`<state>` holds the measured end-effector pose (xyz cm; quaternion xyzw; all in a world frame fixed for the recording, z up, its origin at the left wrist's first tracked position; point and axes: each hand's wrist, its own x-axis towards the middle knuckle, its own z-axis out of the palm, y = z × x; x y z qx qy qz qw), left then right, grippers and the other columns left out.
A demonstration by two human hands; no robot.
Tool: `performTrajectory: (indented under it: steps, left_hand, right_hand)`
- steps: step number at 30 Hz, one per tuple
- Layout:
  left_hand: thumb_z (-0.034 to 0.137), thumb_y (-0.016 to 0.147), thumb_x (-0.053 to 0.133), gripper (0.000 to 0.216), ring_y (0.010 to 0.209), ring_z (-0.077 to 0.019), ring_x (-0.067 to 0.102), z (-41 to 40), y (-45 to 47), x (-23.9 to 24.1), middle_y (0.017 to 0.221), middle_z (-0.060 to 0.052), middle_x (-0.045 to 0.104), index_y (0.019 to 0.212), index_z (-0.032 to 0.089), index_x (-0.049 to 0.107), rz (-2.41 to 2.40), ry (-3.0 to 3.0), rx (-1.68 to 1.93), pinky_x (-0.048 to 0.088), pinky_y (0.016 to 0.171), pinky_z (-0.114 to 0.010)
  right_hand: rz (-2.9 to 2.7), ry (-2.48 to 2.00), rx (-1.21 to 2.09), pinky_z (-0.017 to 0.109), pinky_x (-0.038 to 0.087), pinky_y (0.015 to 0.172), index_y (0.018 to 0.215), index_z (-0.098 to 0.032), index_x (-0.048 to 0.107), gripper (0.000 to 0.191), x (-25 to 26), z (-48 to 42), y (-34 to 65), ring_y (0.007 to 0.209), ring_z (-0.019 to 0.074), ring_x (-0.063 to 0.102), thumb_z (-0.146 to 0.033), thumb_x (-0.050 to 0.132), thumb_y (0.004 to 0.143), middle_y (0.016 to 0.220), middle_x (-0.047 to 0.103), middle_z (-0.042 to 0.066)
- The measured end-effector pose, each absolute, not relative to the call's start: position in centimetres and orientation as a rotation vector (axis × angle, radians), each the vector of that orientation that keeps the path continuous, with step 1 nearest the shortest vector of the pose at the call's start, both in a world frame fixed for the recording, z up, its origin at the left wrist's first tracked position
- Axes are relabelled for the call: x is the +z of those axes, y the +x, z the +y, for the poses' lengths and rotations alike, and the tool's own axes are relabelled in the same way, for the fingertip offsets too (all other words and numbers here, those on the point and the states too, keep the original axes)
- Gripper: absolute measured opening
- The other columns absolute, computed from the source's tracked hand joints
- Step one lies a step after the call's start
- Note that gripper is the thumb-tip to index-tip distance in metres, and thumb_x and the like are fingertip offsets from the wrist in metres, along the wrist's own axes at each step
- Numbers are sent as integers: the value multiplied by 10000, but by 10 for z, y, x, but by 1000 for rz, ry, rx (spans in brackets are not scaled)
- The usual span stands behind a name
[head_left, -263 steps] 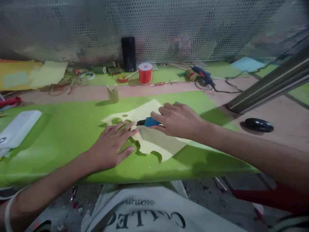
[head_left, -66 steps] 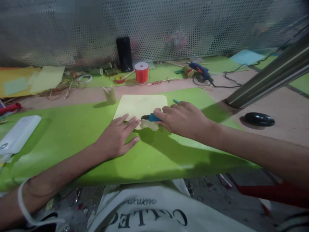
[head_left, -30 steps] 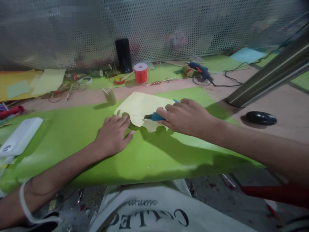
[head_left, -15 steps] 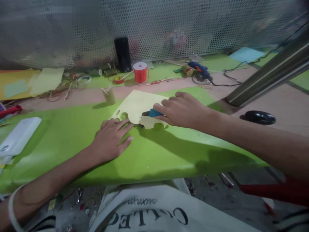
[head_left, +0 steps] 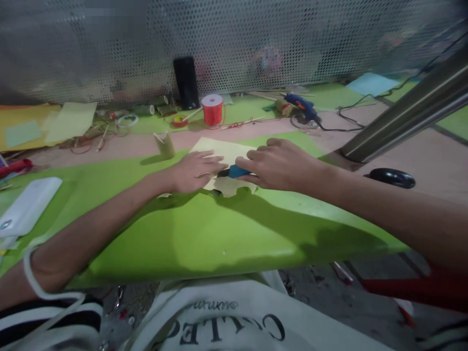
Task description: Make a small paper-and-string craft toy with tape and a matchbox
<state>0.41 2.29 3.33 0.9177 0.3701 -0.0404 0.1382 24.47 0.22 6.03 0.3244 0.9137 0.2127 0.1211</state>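
Note:
A pale yellow paper sheet (head_left: 228,151) with scalloped cut edges lies on the big green sheet (head_left: 204,234) that covers the table. My right hand (head_left: 278,163) is closed around a blue-handled craft knife (head_left: 236,171), whose dark tip rests on the paper's near edge. My left hand (head_left: 193,170) lies flat on the left part of the yellow paper, fingers stretched out toward the knife tip. Much of the paper is hidden under both hands.
A small paper tube (head_left: 166,145) stands just left of the paper. Further back are a red thread spool (head_left: 212,109), a black phone (head_left: 185,82), a blue glue gun (head_left: 302,106) with cord, and tape rolls. A white box (head_left: 27,204) lies left, a black mouse (head_left: 393,178) right, beside a metal bar (head_left: 405,117).
My left hand has moved up from the green sheet onto the yellow paper, close to the knife. The paper has been turned and shifted several times; the right hand keeps the knife.

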Motion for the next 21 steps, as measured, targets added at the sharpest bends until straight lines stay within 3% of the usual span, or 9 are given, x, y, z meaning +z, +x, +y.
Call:
performTrajectory:
  steps: [7, 10, 14, 17, 21]
  left_hand:
    - [362, 1028, 239, 540, 1565, -232, 85, 26, 15, 22, 1663, 25, 219, 1560, 299, 302, 1027, 2644, -158, 62, 1261, -529]
    - [382, 1034, 203, 549, 1564, -238, 93, 20, 15, 17, 1668, 20, 203, 1575, 304, 254, 1066, 2621, -118, 71, 1257, -548]
    - [400, 1038, 179, 550, 1556, -264, 139, 13, 19, 12, 1665, 4, 226, 1574, 302, 259, 1156, 2597, -69, 97, 1249, -573]
    - [411, 1041, 167, 547, 1552, -275, 155, 9, 22, 9, 1664, 6, 236, 1572, 314, 256, 1183, 2604, -22, 103, 1249, -578]
    - [426, 1048, 151, 541, 1551, -269, 162, 7, 21, 3, 1662, 11, 247, 1569, 329, 257, 1195, 2624, 28, 110, 1248, -578]
  right_hand:
    - [2614, 1055, 536, 305, 239, 621, 1208, -136, 607, 382, 64, -6, 249, 709, 213, 640, -416, 425, 1022, 941, 727, 134]
    - [2547, 1149, 496, 307, 231, 573, 1235, -99, 607, 357, 69, -23, 243, 677, 224, 643, -310, 412, 1023, 905, 730, 148]
    - [2458, 1181, 498, 309, 226, 551, 1452, -56, 465, 507, 77, -47, 230, 679, 209, 652, -53, 367, 954, 888, 722, 163]
    - [2432, 1199, 495, 298, 233, 544, 1537, -86, 358, 621, 79, -56, 224, 662, 187, 645, -13, 375, 920, 876, 715, 142]
    - [2437, 1229, 475, 291, 257, 507, 1531, -47, 358, 644, 74, -62, 221, 638, 184, 626, 1, 384, 890, 872, 710, 148]
